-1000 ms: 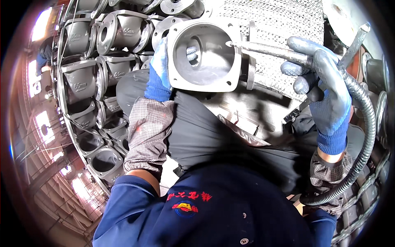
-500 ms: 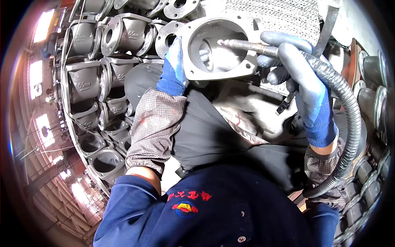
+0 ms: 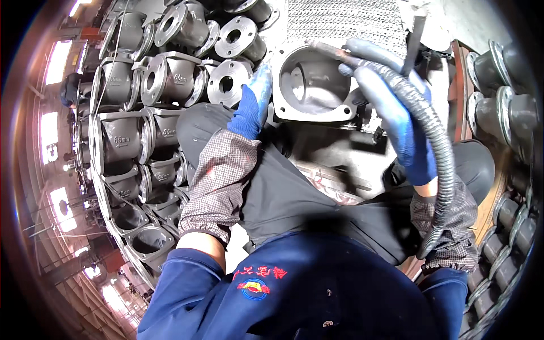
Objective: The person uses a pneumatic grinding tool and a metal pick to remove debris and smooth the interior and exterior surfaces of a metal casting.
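A grey cast-metal valve body (image 3: 317, 113) sits in front of me with its wide square-flanged mouth facing up. Its hollow inside and a round side port show. My left hand (image 3: 253, 102), in a blue coated glove, is beside the body's left end with fingers stretched out flat; whether it touches the metal I cannot tell. My right hand (image 3: 391, 105), gloved alike, is closed around a black ribbed hose (image 3: 422, 105) with a thin rod-like front end. The rod's tip lies over the far rim of the mouth. From my hand the hose curves down along my right forearm.
Stacked grey valve bodies (image 3: 120, 136) fill the left side, their round flanges toward me. More castings (image 3: 493, 119) stand at the right. A rough, textured pale surface (image 3: 345, 22) lies beyond the valve body. A dark bar (image 3: 415, 42) rises near my right hand.
My left fingers, seen earlier through the valve body's side port, are out of it now. The rod tip has moved from inside the mouth up to its far rim.
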The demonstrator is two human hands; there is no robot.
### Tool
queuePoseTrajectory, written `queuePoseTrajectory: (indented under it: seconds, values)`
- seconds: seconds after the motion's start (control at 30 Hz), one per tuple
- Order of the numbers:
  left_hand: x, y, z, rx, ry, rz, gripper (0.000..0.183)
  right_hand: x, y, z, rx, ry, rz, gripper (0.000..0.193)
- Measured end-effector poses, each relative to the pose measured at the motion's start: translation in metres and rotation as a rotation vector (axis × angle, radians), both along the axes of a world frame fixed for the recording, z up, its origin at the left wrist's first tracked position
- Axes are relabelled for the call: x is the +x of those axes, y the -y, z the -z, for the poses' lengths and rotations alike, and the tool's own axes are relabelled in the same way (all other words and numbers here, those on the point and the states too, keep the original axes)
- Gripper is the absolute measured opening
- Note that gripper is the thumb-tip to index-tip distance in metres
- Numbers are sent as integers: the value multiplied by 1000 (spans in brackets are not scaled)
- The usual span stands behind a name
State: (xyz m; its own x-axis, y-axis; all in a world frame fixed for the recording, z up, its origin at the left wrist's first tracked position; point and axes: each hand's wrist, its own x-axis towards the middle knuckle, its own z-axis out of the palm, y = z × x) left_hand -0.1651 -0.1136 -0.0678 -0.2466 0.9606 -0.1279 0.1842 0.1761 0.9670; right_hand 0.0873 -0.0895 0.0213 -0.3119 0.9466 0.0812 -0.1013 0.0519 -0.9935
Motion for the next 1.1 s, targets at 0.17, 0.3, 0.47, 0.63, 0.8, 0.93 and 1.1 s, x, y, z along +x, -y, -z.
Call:
queuePoseTrajectory:
  seconds: [0.17,0.3,0.47,0.63,0.8,0.93,1.1]
  values:
    - [33,39,-63,366,-272,-42,44,-10,16,16,281,-116,-64,35]
    - [73,50,-78,11,869,41,63,-8,35,13,504,32,-289,39]
    - [61,44,-68,12,915,184,67,-4,34,37,196,-85,-353,30]
    - [83,44,-85,90,658,231,60,4,27,29,-761,-355,-817,58]
    - [102,37,-82,-129,919,221,61,10,30,20,-611,-366,-838,53]
    - [104,26,-76,234,170,447,52,17,30,19,-714,-136,-722,44]
    - [128,14,-63,188,188,305,56,26,32,31,372,851,-74,34]
